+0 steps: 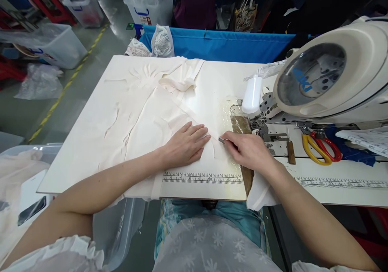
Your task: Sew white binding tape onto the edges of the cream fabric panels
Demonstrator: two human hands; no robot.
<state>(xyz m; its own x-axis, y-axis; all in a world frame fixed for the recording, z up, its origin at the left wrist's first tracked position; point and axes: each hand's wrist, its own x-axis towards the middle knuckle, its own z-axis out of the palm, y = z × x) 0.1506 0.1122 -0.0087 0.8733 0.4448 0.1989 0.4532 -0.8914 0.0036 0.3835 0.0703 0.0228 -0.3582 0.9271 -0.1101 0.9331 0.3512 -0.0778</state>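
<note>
My left hand (186, 144) lies flat on a thin cream fabric piece (145, 122), fingers stretched toward the right. The fabric spreads in wrinkled layers over the left half of the white table. To its right, my right hand (247, 148) is closed in a pinch around a small grey object (221, 140), whose tip points left at the fabric's edge. Most of that object is hidden by the fingers, so its kind is unclear. Just beyond the right hand stands a white sewing machine (327, 70), its metal presser area close to the knuckles.
Scissors with yellow and red handles (321, 147) and a small wooden-handled tool (291, 150) lie right of my hand. A printed ruler (203, 178) runs along the table's front edge. A plastic bin (115, 231) stands below left; a blue cloth barrier (221, 43) hangs behind.
</note>
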